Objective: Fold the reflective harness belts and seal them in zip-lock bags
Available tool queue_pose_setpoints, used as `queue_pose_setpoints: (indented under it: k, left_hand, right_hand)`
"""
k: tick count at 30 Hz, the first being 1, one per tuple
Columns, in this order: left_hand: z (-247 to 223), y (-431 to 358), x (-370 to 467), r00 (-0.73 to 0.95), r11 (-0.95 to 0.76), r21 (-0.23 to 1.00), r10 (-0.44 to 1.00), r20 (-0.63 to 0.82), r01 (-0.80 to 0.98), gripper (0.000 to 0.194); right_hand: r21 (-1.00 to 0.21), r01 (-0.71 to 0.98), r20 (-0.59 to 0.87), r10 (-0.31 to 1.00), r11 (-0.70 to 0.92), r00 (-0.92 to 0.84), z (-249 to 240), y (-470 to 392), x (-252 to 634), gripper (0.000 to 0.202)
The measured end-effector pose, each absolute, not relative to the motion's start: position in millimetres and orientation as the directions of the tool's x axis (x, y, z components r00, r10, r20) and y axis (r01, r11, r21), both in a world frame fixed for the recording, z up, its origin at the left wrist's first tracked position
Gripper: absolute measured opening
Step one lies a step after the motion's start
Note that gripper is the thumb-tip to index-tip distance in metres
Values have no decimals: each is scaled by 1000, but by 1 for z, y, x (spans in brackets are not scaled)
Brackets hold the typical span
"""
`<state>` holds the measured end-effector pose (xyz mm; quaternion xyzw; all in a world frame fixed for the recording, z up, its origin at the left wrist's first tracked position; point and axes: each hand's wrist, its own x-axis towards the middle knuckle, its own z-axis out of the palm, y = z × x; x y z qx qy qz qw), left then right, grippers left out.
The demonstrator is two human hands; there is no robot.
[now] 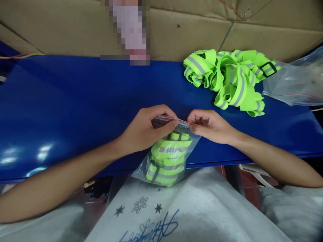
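A clear plastic bag [189, 148] with a red line along its top edge hangs between my hands at the table's front edge. Folded neon-green straps [171, 154] with grey stripes and a dark buckle lie inside it. My left hand [151, 129] pinches the bag's top edge between thumb and fingers. At the right end of that same edge, my right hand [210, 125] is closed on the bag, thumb against curled fingers.
On the blue table [83, 97], a tangled pile of neon-green straps [239, 77] with a black buckle lies at the back right. Beside it are clear plastic bags [295, 82]. Brown cardboard [191, 30] stands along the far edge, with a pixelated patch before it.
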<state>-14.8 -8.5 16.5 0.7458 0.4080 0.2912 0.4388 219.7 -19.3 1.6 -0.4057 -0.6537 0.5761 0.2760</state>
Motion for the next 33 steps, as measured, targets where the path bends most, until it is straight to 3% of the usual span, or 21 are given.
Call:
queue_pose_setpoints:
  k: [33]
  left_hand:
    - [6,-10,-9,564,-247,928,825,49,280,18]
  right_hand:
    - [-969,249,-122,858,7,-498,-1,-23,211,12]
